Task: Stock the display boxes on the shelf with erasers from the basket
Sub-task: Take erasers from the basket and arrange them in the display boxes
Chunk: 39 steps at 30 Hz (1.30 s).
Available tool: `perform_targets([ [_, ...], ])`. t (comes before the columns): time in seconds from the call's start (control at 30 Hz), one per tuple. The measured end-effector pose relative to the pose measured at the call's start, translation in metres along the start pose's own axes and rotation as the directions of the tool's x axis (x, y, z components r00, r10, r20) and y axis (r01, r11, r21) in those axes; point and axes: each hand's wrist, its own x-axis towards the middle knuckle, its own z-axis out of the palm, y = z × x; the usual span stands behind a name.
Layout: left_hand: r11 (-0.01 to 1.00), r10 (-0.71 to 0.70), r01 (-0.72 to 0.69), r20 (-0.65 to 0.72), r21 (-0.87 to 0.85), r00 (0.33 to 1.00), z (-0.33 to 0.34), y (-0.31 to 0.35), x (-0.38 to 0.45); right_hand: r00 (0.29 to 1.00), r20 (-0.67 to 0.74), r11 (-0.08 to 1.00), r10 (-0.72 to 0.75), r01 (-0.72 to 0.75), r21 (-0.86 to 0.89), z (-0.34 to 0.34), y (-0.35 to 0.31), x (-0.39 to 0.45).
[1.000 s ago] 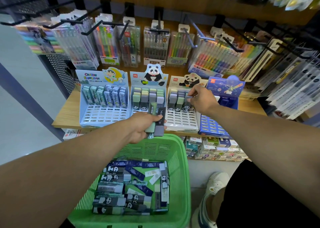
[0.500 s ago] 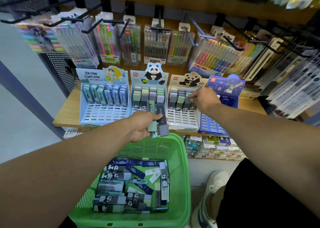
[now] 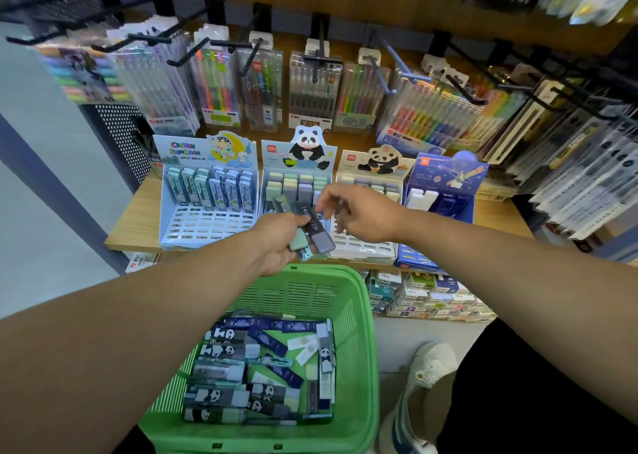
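My right hand [image 3: 366, 213] has left the right panda display box [image 3: 366, 246], fingers loosely curled, reaching for the erasers [image 3: 312, 236] gripped in my left hand [image 3: 276, 243] above the basket [image 3: 359, 350]; one placed, next follows.

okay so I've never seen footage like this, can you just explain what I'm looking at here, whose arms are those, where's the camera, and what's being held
There is no machine here. A person wears a camera on the head, looking down at their own two arms.

The left hand grips a small bunch of erasers. The right hand reaches over to that bunch, its fingertips at the top.

Behind them, a wooden shelf carries four display boxes, partly filled. Pen packs hang on hooks above. Below, a green basket holds more erasers.
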Motion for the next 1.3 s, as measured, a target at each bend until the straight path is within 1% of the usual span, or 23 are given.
perform_targets([
  [0.07,0.999,-0.015,0.015,-0.006,-0.037,1.000,-0.002,0.003,-0.001,0.998,0.018,0.993,-0.067,0.068,-0.097,0.001,-0.006,-0.002],
  [0.17,0.997,-0.054,0.055,0.023,-0.052,0.998,-0.005,0.004,-0.002,0.992,0.050,0.982,-0.114,0.120,-0.148,0.002,-0.008,-0.004],
  [0.3,0.996,-0.083,0.084,0.054,-0.030,0.995,-0.007,0.003,-0.003,0.981,-0.015,0.974,-0.196,0.193,-0.119,0.004,-0.004,-0.007],
  [0.37,0.996,-0.087,0.087,0.073,0.013,0.994,-0.005,0.003,-0.006,0.974,-0.057,0.975,-0.219,0.216,-0.056,0.005,-0.003,-0.008],
  [0.43,0.994,-0.087,0.080,0.082,0.079,0.993,-0.003,0.001,-0.010,0.976,-0.155,0.984,-0.152,0.165,0.072,0.003,-0.005,-0.007],
  [0.5,0.988,-0.092,0.083,0.070,0.127,0.993,-0.001,-0.002,-0.011,0.966,-0.256,0.973,-0.025,0.082,0.214,-0.001,-0.004,-0.006],
  [0.53,0.987,-0.099,0.090,0.067,0.133,0.993,0.000,-0.003,-0.012,0.958,-0.285,0.959,0.021,0.062,0.278,-0.003,-0.003,-0.006],
  [0.63,0.989,-0.100,0.090,0.074,0.120,0.992,0.002,-0.004,-0.011,0.949,-0.295,0.897,0.109,0.034,0.441,-0.006,0.005,-0.008],
  [0.7,0.989,-0.088,0.076,0.086,0.125,0.992,0.001,-0.004,-0.010,0.940,-0.300,0.878,0.164,-0.001,0.480,-0.009,0.012,-0.010],
  [0.77,0.989,-0.078,0.065,0.100,0.132,0.992,0.002,-0.004,-0.011,0.918,-0.326,0.888,0.225,-0.055,0.457,-0.012,0.023,-0.010],
  [0.8,0.989,-0.074,0.060,0.105,0.135,0.992,0.002,-0.004,-0.012,0.903,-0.352,0.908,0.247,-0.089,0.409,-0.013,0.029,-0.010],
  [0.87,0.989,-0.064,0.048,0.115,0.138,0.991,0.004,-0.005,-0.014,0.874,-0.405,0.951,0.267,-0.172,0.255,-0.016,0.044,-0.013],
  [0.93,0.990,-0.055,0.039,0.120,0.138,0.991,0.004,-0.005,-0.013,0.855,-0.439,0.961,0.277,-0.245,0.128,-0.021,0.057,-0.017],
  [0.97,0.989,-0.053,0.036,0.122,0.140,0.991,0.004,-0.005,-0.012,0.848,-0.444,0.956,0.290,-0.276,0.097,-0.022,0.063,-0.019],
  [1.13,0.991,-0.050,0.035,0.119,0.125,0.992,0.003,-0.005,-0.012,0.835,-0.428,0.926,0.346,-0.376,0.015,-0.027,0.079,-0.022],
  [1.3,0.994,-0.068,0.055,0.137,0.095,0.988,0.001,-0.005,-0.011,0.852,-0.377,0.915,0.364,-0.403,-0.027,-0.029,0.084,-0.021],
])
